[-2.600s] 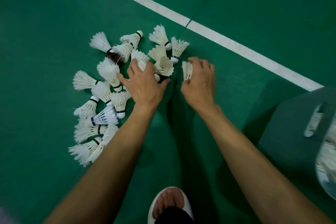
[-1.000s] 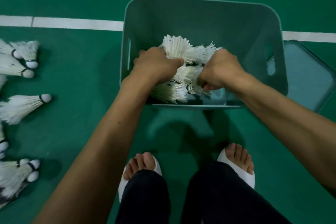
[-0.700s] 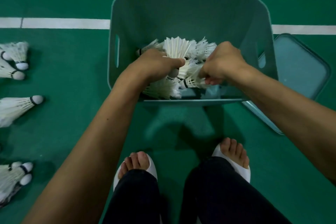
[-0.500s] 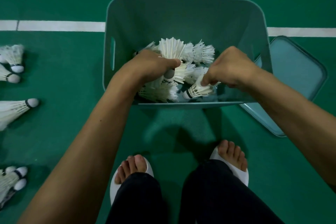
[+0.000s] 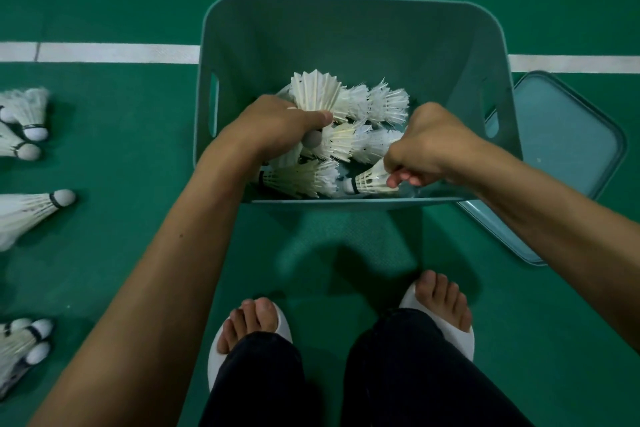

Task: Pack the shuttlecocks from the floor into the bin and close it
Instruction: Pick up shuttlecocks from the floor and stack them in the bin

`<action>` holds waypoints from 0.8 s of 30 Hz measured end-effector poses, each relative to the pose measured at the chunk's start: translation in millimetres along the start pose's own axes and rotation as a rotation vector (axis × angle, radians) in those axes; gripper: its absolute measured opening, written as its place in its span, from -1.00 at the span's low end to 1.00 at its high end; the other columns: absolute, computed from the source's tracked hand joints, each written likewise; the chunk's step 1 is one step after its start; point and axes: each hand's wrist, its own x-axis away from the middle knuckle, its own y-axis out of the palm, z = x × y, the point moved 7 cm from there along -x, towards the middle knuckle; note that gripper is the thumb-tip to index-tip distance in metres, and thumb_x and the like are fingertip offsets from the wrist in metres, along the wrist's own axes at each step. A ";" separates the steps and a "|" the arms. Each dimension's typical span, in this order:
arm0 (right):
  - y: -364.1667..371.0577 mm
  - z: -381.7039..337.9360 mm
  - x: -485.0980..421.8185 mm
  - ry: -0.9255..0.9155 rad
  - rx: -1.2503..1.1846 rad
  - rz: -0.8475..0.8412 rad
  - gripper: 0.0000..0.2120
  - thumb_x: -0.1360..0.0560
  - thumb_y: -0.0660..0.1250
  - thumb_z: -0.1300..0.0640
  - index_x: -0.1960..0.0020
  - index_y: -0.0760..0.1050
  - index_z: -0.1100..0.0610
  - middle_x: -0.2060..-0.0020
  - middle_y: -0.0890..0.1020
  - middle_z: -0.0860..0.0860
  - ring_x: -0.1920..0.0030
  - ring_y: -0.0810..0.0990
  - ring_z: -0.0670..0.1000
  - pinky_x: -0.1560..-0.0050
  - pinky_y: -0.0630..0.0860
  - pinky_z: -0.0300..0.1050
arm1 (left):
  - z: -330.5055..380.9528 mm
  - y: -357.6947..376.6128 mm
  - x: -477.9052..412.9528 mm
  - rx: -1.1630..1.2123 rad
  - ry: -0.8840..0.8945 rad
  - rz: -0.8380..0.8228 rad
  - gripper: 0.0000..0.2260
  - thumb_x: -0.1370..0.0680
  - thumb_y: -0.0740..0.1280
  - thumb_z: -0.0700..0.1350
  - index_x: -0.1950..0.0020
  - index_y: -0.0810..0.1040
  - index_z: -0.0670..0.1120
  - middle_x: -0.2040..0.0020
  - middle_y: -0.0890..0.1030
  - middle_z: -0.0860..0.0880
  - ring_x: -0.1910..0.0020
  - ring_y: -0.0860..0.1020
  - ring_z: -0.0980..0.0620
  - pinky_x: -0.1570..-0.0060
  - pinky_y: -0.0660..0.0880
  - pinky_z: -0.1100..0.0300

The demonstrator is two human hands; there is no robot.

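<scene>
1. The pile of shuttlecocks [image 5: 349, 142] lies on the bottom of the bin [image 5: 346, 42], crowded toward its near wall. The far half of the bin's bottom is bare.
2. The left hand [image 5: 280, 125] is inside the bin at the near-left of the pile. It is clenched round a bundle, with the thumb [image 5: 320, 117] over a cork. One fanned skirt stands up past the knuckles.
3. The right hand [image 5: 429, 149] is at the near-right corner of the bin. Its fingers [image 5: 403, 180] are curled and pinch the feathers of a single shuttlecock [image 5: 367, 180], which lies cork-left against the near wall.
4. The lid [image 5: 568, 149] lies flat on the floor [image 5: 121, 263], just beside the bin's right wall and partly hidden by it.
5. Loose shuttlecocks [image 5: 31, 208] lie on the floor well left of the bin. More of them run off the left edge, count unknown.
6. A white line [image 5: 114, 53] passes behind the bin. The person's feet in slippers [image 5: 215, 355] stand near its near wall.
7. Risks, as judged:
   - A tight clench could bend or snap feathers.
   - The right forearm crosses the near rim, so weight on it could tip the light bin.
   - Closing now would leave the loose ones unpacked.
</scene>
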 end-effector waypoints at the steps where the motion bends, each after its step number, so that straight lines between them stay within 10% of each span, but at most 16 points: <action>1: -2.8 0.8 0.5 -0.004 0.011 0.010 -0.87 -0.46 0.42 0.39 0.27 0.60 0.36 0.40 0.72 0.16 0.60 0.48 -0.03 0.50 0.48 -0.20 | 0.3 -0.8 -0.3 0.005 0.002 0.008 -0.67 -0.53 0.45 0.17 0.22 0.70 -0.09 0.16 0.72 -0.06 0.27 0.54 -0.02 0.20 0.42 0.17; 11: 37.9 0.0 -12.0 0.125 -0.274 -0.220 -0.92 -0.55 0.38 0.42 0.11 0.53 0.40 0.51 0.64 0.19 0.57 0.63 0.02 0.50 0.64 -0.14 | 2.1 6.9 -0.1 -0.116 0.054 0.013 -0.66 -0.53 0.44 0.17 0.08 0.68 -0.12 0.15 0.69 -0.04 0.25 0.56 -0.01 0.19 0.40 0.17; 16: 47.7 4.4 -22.7 0.107 0.068 -0.312 -0.76 -0.49 0.46 0.29 0.32 0.53 0.21 0.60 0.53 -0.02 0.70 0.25 -0.15 0.63 0.21 -0.42 | 0.5 5.8 1.4 -0.201 0.049 0.029 -0.64 -0.53 0.43 0.19 0.01 0.68 -0.12 0.06 0.68 -0.08 0.13 0.57 -0.09 0.12 0.40 0.13; 24: 58.4 1.3 -36.0 0.095 0.280 -0.455 -0.72 -0.59 0.39 0.08 0.26 0.52 0.17 0.57 0.50 -0.02 0.63 0.33 -0.11 0.56 0.28 -0.36 | 0.3 17.2 -2.2 -0.301 0.018 -0.008 -0.64 -0.51 0.44 0.19 0.09 0.69 -0.13 0.11 0.70 -0.08 0.08 0.63 -0.09 0.04 0.49 0.09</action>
